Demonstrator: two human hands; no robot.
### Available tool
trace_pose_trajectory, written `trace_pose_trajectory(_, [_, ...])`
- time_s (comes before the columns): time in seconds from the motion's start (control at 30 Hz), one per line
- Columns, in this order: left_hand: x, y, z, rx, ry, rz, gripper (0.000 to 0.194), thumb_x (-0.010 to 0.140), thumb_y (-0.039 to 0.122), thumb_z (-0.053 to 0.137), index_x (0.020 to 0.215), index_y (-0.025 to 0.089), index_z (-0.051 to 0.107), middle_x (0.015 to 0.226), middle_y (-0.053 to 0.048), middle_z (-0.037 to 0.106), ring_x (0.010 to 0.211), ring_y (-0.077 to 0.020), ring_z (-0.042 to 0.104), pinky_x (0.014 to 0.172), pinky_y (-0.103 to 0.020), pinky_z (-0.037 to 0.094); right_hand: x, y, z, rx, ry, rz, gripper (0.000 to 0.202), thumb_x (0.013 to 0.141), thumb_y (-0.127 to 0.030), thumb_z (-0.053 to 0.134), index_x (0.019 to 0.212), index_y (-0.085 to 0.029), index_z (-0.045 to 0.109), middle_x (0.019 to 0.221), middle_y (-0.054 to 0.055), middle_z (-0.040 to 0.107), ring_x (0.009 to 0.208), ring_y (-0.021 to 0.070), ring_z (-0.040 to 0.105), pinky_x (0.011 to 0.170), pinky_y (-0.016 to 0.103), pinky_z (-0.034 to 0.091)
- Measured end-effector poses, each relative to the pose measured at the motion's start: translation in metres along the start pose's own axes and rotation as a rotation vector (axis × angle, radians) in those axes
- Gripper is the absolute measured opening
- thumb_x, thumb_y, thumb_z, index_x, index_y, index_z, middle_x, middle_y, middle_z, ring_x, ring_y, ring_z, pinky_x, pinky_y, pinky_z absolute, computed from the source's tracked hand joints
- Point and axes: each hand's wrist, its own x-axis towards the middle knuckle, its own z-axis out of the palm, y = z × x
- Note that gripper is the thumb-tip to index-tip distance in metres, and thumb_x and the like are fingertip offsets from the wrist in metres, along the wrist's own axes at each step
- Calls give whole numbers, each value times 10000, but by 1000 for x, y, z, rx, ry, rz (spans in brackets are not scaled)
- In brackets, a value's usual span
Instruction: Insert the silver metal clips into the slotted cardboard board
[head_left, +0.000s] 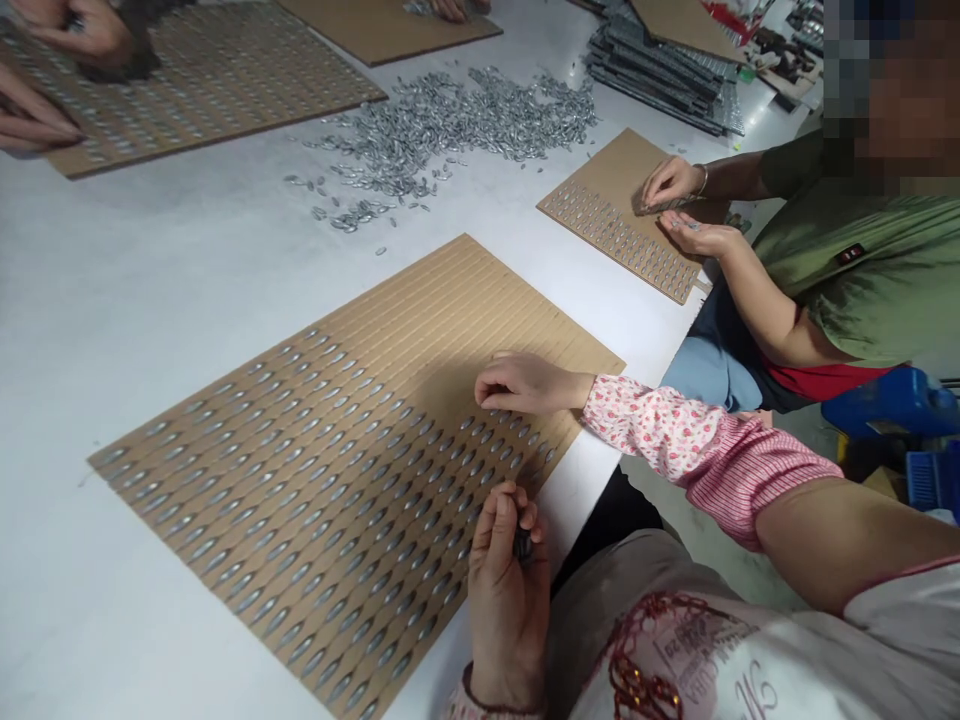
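Note:
A tan cardboard sheet (420, 370) with ridged lines lies on the white table, its nearer part covered by rows of small silvery oval pieces (335, 608). Over the sheet's right part is my right hand (517, 383), thumb and fingers pinched together above the end of the rows; anything between the fingertips is too small to make out. Near the sheet's lower right edge my left hand (510, 590) is curled round a few dark silvery pieces (523, 545) that show between its fingers.
A loose pile of silvery pieces (457, 125) lies beyond the sheet. At the right a person's hands work over a smaller board (626, 160). Other people's hands touch boards (247, 80) at the upper left. Dark stacked trays (660, 80) stand at the back right.

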Motion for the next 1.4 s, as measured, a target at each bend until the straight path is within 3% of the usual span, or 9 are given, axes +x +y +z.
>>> trace_pose_trajectory(0.2, [3, -3, -2, -40, 41, -14, 199, 659, 218, 801, 810, 152, 690, 761, 4, 582, 577, -41, 488, 472, -123, 398, 1, 7, 6, -141, 55, -23, 172, 897, -268, 497, 808, -163, 600, 784, 31, 584, 792, 151, 487, 846, 302, 359])
trace_pose_trajectory(0.37, [4, 0, -1, -36, 129, -13, 214, 709, 155, 751, 916, 169, 697, 886, -31, 647, 661, -58, 563, 530, -120, 453, -9, -7, 4, 45, 110, 7, 162, 888, -270, 531, 813, -147, 607, 778, 20, 605, 761, 128, 507, 819, 282, 382])
trace_pose_trajectory(0.53, [4, 2, 3, -29, 177, 7, 108, 732, 128, 729, 820, 169, 682, 846, -15, 651, 651, -51, 583, 555, -108, 473, -33, -45, -8, 392, -137, -69, 169, 846, -284, 611, 884, -122, 644, 838, 30, 643, 795, 103, 563, 766, 227, 428])
trace_pose_trajectory(0.63, [4, 3, 7, -10, 179, 44, 73, 741, 125, 723, 765, 170, 671, 746, 9, 622, 627, -46, 583, 559, -97, 472, -39, -55, -8, 431, -178, -89, 137, 828, -259, 636, 856, -126, 652, 840, 31, 647, 820, 101, 563, 795, 222, 429])
trace_pose_trajectory(0.73, [3, 8, 11, -25, 182, 51, 101, 845, 135, 601, 854, 167, 697, 861, -43, 669, 747, -86, 634, 642, -138, 518, -32, -51, -3, 474, -107, 7, 127, 839, -253, 613, 843, -130, 641, 817, 18, 644, 791, 96, 562, 780, 225, 429])
trace_pose_trajectory(0.83, [0, 15, 14, -67, 194, -40, 240, 902, 112, 475, 1009, 149, 686, 1033, -105, 675, 868, -122, 651, 681, -169, 541, -15, -39, 2, 451, 77, 138, 146, 856, -260, 583, 854, -122, 631, 804, 12, 638, 753, 98, 553, 737, 231, 421])
trace_pose_trajectory(0.93, [-3, 18, 13, -88, 164, -115, 221, 893, 101, 487, 1009, 142, 671, 882, -65, 671, 636, -59, 604, 499, -104, 480, 2, -29, 6, 247, 207, 125, 150, 842, -268, 603, 801, -132, 650, 749, 4, 623, 740, 110, 527, 771, 258, 389])
trace_pose_trajectory(1.1, [-2, 13, 6, -168, -8, -93, 118, 870, 160, 550, 880, 124, 663, 607, 43, 495, 404, -12, 340, 352, -100, 326, 14, -21, 22, -3, 248, 85, 153, 838, -280, 607, 751, -165, 659, 743, 1, 632, 774, 129, 515, 813, 289, 318])
trace_pose_trajectory(1.4, [1, 8, 2, -84, 19, -9, 238, 707, 184, 754, 931, 147, 682, 841, -18, 607, 554, -36, 467, 457, -119, 403, 13, -23, 38, -160, 326, 157, 114, 814, -260, 575, 751, -166, 588, 756, 10, 579, 770, 146, 458, 801, 304, 287])
